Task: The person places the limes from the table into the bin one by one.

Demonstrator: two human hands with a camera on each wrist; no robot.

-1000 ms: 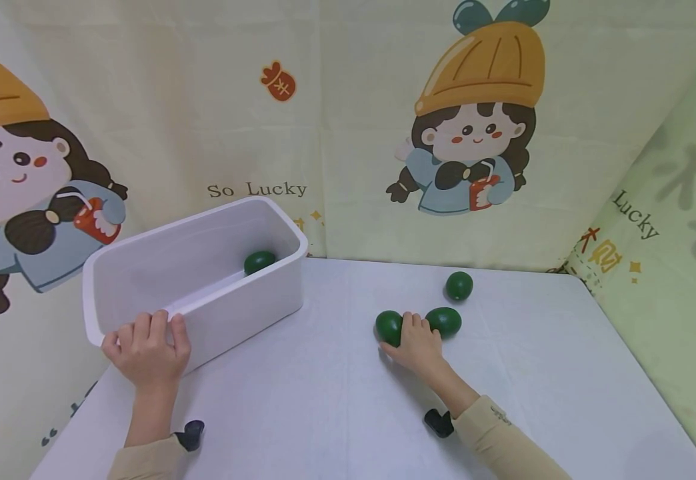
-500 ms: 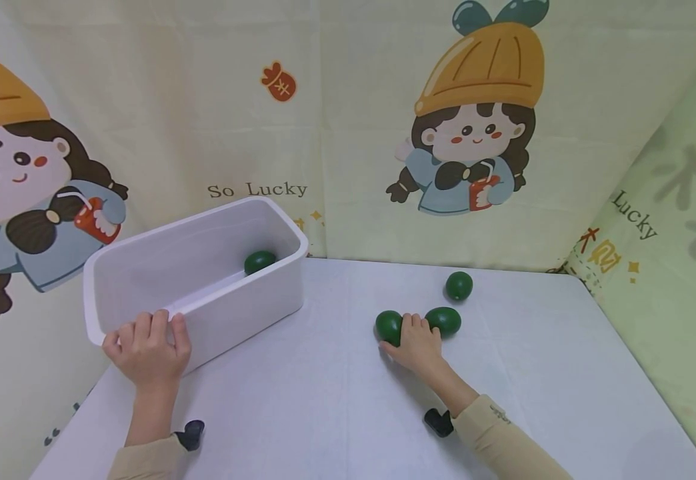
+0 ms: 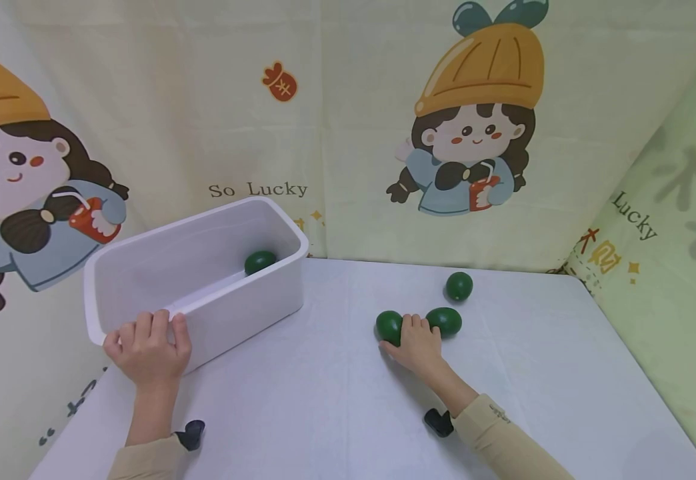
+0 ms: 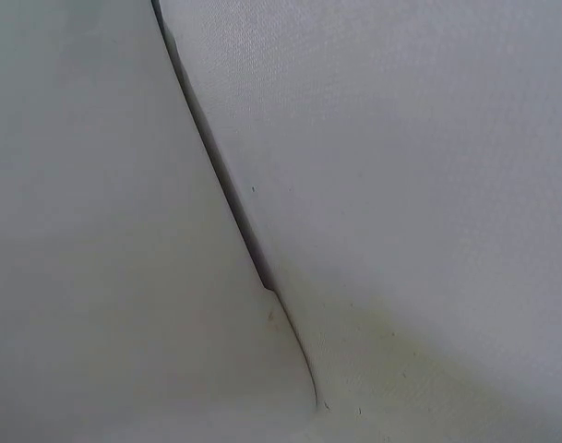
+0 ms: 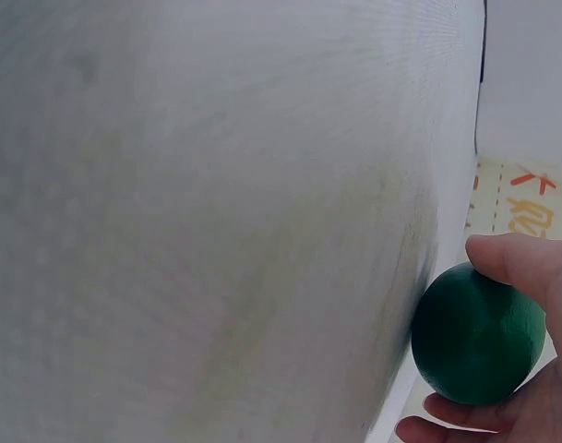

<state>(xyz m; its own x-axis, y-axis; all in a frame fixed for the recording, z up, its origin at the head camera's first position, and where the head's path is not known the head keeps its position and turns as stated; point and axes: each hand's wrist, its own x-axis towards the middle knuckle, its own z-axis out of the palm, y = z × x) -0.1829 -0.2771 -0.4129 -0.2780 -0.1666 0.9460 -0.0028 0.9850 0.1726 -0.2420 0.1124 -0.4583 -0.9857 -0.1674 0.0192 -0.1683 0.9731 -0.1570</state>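
In the head view, my left hand (image 3: 149, 350) holds the near rim of a long white plastic box (image 3: 252, 303), fingers hooked over the edge. A dark green, smooth, egg-shaped fruit (image 3: 261, 261) lies inside at the box's far right end. My right hand (image 3: 420, 348) grips another such green fruit (image 3: 389, 327) on the table, thumb on its near side. The right wrist view shows this fruit (image 5: 479, 332) between thumb and fingers. Just right of the hand lies a third green fruit (image 3: 446, 323), its near-left part hidden by the fingers.
One more green fruit (image 3: 459, 286) sits farther back on the white table (image 3: 312, 400). A cloth backdrop (image 3: 354, 133) with cartoon prints rises behind the table and along its sides. The left wrist view holds only pale surfaces, a white wall (image 4: 105, 231) against a textured top.
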